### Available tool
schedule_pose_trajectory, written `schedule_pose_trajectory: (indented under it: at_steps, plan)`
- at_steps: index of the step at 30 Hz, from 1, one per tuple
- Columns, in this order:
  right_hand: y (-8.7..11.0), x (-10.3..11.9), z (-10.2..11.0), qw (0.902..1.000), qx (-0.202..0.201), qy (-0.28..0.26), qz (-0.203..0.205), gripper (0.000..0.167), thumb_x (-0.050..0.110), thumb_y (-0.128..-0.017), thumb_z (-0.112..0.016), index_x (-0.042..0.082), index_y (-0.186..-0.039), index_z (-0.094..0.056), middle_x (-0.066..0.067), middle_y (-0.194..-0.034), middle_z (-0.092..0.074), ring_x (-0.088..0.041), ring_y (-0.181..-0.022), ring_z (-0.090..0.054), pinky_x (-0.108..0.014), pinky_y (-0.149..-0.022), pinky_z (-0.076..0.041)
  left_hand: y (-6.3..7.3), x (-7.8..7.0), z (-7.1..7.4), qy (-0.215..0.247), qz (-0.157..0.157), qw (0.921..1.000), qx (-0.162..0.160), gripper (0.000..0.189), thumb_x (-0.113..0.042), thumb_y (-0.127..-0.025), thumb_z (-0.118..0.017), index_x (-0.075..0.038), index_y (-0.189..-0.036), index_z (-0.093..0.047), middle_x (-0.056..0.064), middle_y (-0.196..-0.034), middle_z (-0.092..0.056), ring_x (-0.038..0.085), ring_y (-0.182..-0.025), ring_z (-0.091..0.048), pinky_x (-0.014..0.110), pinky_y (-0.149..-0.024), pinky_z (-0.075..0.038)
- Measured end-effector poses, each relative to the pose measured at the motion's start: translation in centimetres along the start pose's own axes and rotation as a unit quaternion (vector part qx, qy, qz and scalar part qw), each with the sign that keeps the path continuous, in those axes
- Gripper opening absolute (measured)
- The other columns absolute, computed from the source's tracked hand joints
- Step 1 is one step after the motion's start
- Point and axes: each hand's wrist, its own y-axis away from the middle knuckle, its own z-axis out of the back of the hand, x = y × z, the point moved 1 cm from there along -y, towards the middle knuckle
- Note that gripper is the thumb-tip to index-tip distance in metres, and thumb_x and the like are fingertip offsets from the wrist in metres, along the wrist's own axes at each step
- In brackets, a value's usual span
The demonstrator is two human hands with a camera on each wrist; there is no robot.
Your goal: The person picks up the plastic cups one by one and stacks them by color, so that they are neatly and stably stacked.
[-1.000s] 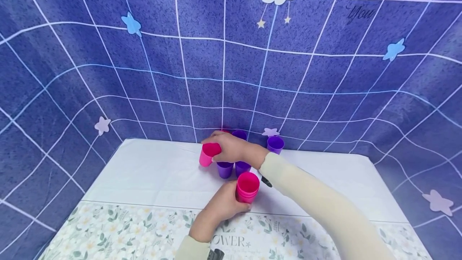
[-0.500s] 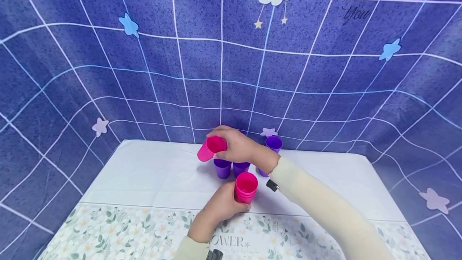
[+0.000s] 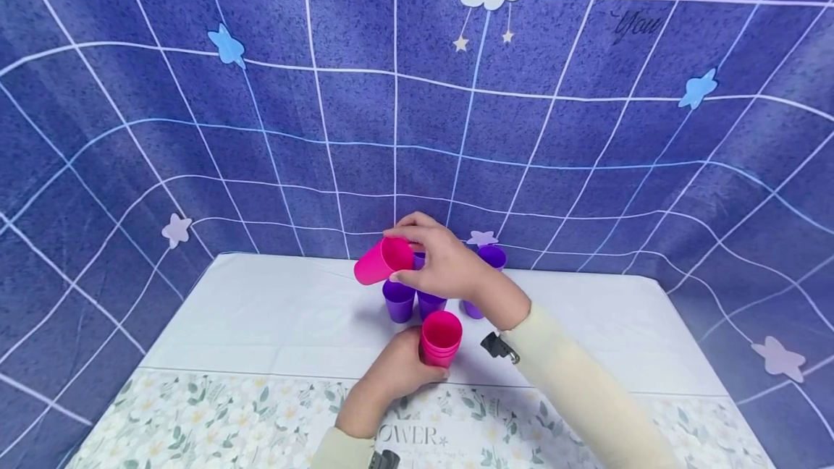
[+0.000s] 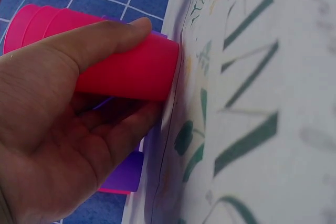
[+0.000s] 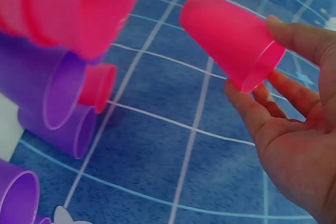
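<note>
My left hand curls round a stack of pink cups that stands upright near the front of the white cloth. In the left wrist view, the thumb lies over the stack and the fingers pass beneath it. My right hand pinches a single pink cup at its rim, behind the stack. That cup is tilted, its mouth toward the palm and its base pointing left. The right wrist view shows thumb and fingertips on the rim of this cup, raised above the tabletop.
Purple cups stand upright under and beside my right hand, partly hidden by it. Another purple cup is farther right. A standing pink cup shows behind them in the right wrist view. A blue gridded curtain rises behind the table.
My right hand has moved right and slightly up, and its pink cup has gone from nearly upright to strongly tilted. The left hand keeps its grip on the stack.
</note>
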Motion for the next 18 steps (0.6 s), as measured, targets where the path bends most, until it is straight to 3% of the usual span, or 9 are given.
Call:
schedule_pose_trajectory:
  at_steps: [6, 11, 18]
  plan:
    - [1.7, 1.2, 0.9, 0.9992, -0.029, -0.027, -0.009, 0.063, 0.012, -0.084, -0.087, 0.012, -0.143, -0.066, -0.003, -0.136, -0.058, -0.02, -0.128, -0.06, -0.041, -0.106, -0.059, 0.0, 0.1, 0.0, -0.009, -0.002, 1.0, -0.003, 0.063, -0.018, -0.072, -0.093, -0.007, -0.127, -0.065, 0.004, -0.113, -0.076, 0.019, -0.106, -0.073, 0.044, -0.103, -0.058]
    - [2.7, 1.7, 1.4, 0.9969, -0.044, -0.063, -0.019, 0.063, 0.007, -0.082, -0.088, 0.008, -0.142, -0.066, -0.005, -0.135, -0.057, -0.022, -0.132, -0.062, -0.043, -0.115, -0.054, 0.1, 0.1, 0.1, -0.011, -0.01, 0.9998, -0.008, 0.063, -0.017, -0.072, -0.093, -0.009, -0.128, -0.066, 0.004, -0.114, -0.076, 0.02, -0.109, -0.073, 0.045, -0.105, -0.057]
    - [4.3, 1.8, 1.9, 0.993, -0.075, -0.086, -0.031, 0.062, 0.0, -0.081, -0.083, 0.005, -0.14, -0.067, -0.008, -0.136, -0.058, -0.026, -0.132, -0.06, -0.046, -0.114, -0.054, 0.1, -0.3, 0.2, -0.003, -0.019, 0.9998, -0.008, 0.058, -0.014, -0.07, -0.094, -0.008, -0.123, -0.069, 0.003, -0.109, -0.077, 0.018, -0.104, -0.074, 0.044, -0.103, -0.059]
